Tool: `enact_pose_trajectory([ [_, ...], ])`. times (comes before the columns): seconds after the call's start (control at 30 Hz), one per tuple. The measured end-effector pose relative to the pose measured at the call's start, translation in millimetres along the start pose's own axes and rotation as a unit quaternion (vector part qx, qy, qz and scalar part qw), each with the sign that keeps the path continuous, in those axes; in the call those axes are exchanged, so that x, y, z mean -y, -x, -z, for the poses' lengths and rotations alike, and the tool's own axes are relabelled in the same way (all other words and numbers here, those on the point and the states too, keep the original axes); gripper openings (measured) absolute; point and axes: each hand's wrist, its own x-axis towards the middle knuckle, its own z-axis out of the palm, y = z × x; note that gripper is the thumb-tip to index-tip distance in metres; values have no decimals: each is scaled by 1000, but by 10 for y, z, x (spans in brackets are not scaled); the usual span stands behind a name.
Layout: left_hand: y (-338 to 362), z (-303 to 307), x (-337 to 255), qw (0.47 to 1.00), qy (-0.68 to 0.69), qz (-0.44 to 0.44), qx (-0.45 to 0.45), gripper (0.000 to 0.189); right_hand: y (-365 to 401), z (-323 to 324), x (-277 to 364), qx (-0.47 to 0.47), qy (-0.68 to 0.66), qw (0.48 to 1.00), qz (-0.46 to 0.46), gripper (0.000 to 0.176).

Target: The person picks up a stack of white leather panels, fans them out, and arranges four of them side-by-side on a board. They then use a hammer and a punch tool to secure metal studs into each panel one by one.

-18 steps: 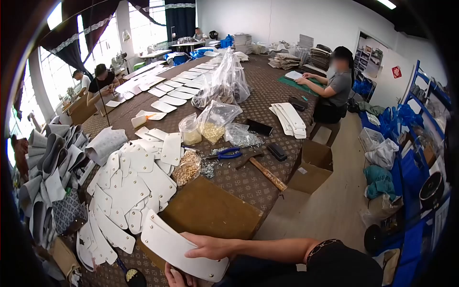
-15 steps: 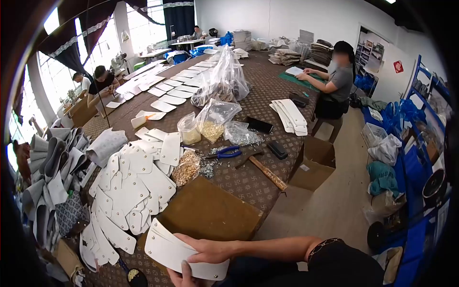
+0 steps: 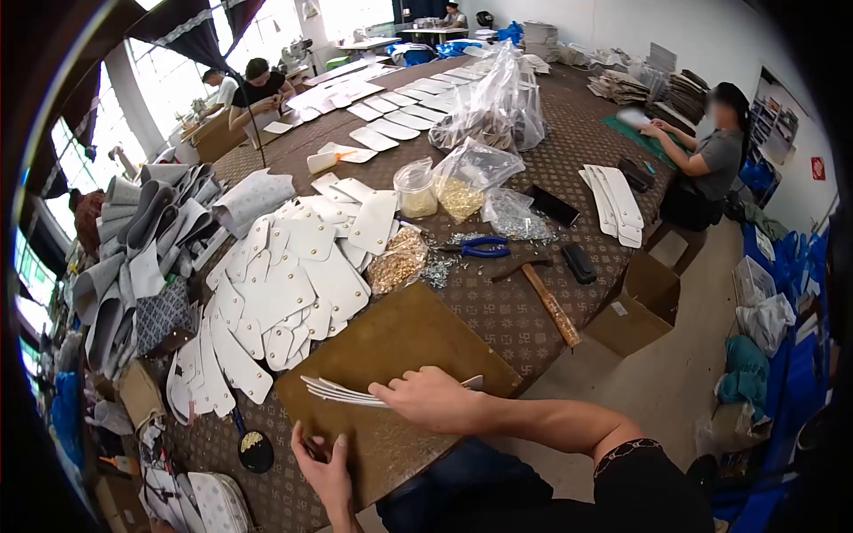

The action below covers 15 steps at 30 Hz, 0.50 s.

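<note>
My right hand point(image 3: 434, 398) is closed round a thin stack of white curved panels point(image 3: 342, 392), gripped from above and seen nearly edge-on over a brown board point(image 3: 400, 333). Below it, at the board's left edge, my left hand point(image 3: 322, 466) is off the stack, thumb and fingers apart. Beyond the board's left side lies a large heap of white panels with small metal studs point(image 3: 275, 289). A bag of gold-coloured studs point(image 3: 397, 260) rests against that heap. To the left of the board is a small black dish point(image 3: 255, 451) with yellowish bits in it.
On the patterned table point(image 3: 498, 320) lie a hammer point(image 3: 549, 306), blue-handled pliers point(image 3: 484, 248), a plastic jar point(image 3: 415, 188), bags of small parts and a phone point(image 3: 553, 206). A cardboard box point(image 3: 635, 306) stands off the right edge. A person point(image 3: 715, 155) works at the right.
My right hand has lifted the panel stack up over the board and turned it on edge. My left hand has let go of it and moved slightly left. The view has shifted.
</note>
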Motion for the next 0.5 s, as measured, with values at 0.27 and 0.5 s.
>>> enact_pose_trajectory([
  [0.27,-743,36,-170,987,-10,-36,158,99,482,277,-221,15,-21,998,-61,54],
  [0.5,-899,-20,36,979,-4,-31,203,94,864,-6,-477,-126,-294,943,-98,50],
])
